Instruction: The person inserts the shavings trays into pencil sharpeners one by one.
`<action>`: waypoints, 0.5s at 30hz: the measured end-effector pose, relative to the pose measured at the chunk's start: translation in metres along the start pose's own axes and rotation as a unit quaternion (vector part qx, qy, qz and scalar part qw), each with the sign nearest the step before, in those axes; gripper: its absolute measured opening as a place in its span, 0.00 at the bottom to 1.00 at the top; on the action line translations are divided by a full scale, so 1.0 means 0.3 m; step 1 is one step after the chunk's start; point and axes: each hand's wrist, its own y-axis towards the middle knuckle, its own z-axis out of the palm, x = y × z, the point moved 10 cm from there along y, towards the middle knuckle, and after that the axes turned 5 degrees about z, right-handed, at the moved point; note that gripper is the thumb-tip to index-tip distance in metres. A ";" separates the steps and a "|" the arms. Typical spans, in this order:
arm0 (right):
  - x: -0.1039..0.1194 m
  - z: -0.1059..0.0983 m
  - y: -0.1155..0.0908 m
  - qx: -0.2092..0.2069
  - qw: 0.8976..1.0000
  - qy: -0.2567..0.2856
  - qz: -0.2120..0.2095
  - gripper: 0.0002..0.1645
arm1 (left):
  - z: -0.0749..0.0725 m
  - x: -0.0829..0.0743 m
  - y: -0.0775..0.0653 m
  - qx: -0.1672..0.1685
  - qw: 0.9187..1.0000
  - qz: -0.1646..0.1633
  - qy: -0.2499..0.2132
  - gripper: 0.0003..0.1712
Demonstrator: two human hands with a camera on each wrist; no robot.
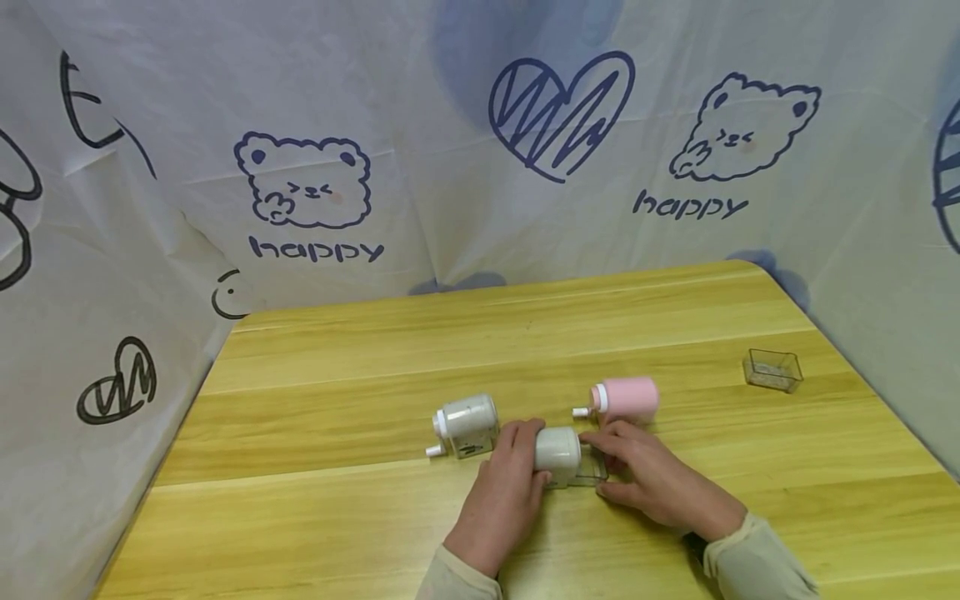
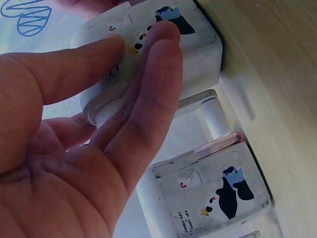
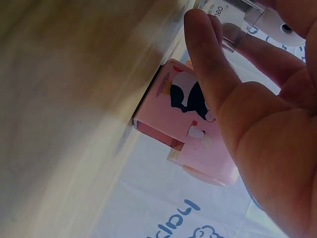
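Of the hands, the left hand [image 1: 504, 493] grips a grey sharpener [image 1: 558, 450] and the right hand [image 1: 656, 475] pinches the clear drawer [image 1: 592, 468] jutting from that sharpener's right side; on the table [image 1: 337, 517], a matching sharpener [image 1: 472, 423] sits left of it, a pink sharpener [image 1: 632, 398] right-behind, a clear box [image 1: 772, 372] farther right

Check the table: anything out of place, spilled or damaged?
A clear tray sits alone at the right of the table; it resembles the drawer at the right hand, so it looks detached. Also, the unheld grey sharpener has dark smudges in the left wrist view. No spill visible.
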 end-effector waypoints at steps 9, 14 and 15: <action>-0.001 0.007 0.003 -0.001 1.000 0.003 0.004 0.35 | 0.001 0.000 -0.001 -0.002 1.000 0.004 0.000 0.31; -0.004 0.011 0.006 0.000 1.000 0.003 0.004 0.35 | 0.001 -0.001 -0.002 -0.002 1.000 0.008 -0.002 0.30; -0.004 0.012 0.007 0.000 1.000 0.002 0.003 0.35 | 0.001 -0.001 -0.002 -0.003 1.000 0.009 -0.001 0.30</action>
